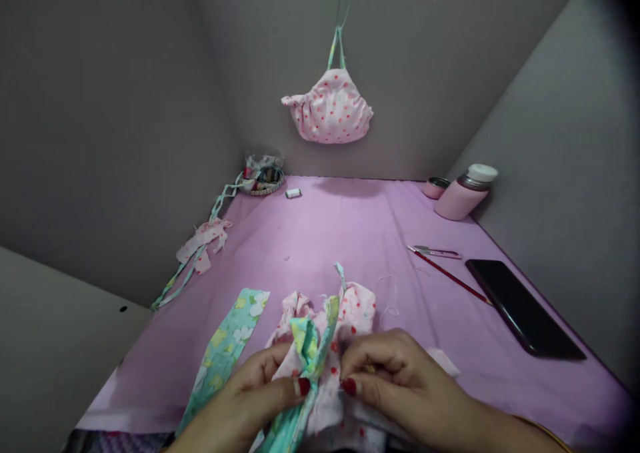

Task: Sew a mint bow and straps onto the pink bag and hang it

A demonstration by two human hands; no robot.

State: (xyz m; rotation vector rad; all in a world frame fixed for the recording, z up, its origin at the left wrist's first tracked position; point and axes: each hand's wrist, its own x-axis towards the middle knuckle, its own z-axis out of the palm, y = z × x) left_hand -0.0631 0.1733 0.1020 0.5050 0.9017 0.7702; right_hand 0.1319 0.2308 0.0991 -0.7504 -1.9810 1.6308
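A tabletop (350, 240) covered in pink cloth is enclosed by grey walls. On the back wall a pink dotted pouch (329, 110) is hung by a green strap. In the far left corner a small basket (261, 176) is set, filled with sewing bits that cannot be told apart, and a white thread spool (293, 192) is laid just beside it. Fabric scraps with a long green strip (197, 256) are spread along the left edge. At the far right a pink flask (465, 193) is seen lying tilted, with its cup (435, 187) beside it. Nearer, small snips (437, 251), a red pencil (450, 276) and a dark phone (523, 310) are laid out, well apart from the hands. A green floral strip (225, 346) is laid flat to the left of the hands.

At the near edge a pink dotted fabric piece (350, 313) with green trim is bunched up between both hands. It is pinched by the left hand (250, 400), thumb and fingers (280, 363) closed on the cloth, and by the right hand (400, 380), whose fingers are likewise closed together on it. Nothing stands between the hands and the cloth.
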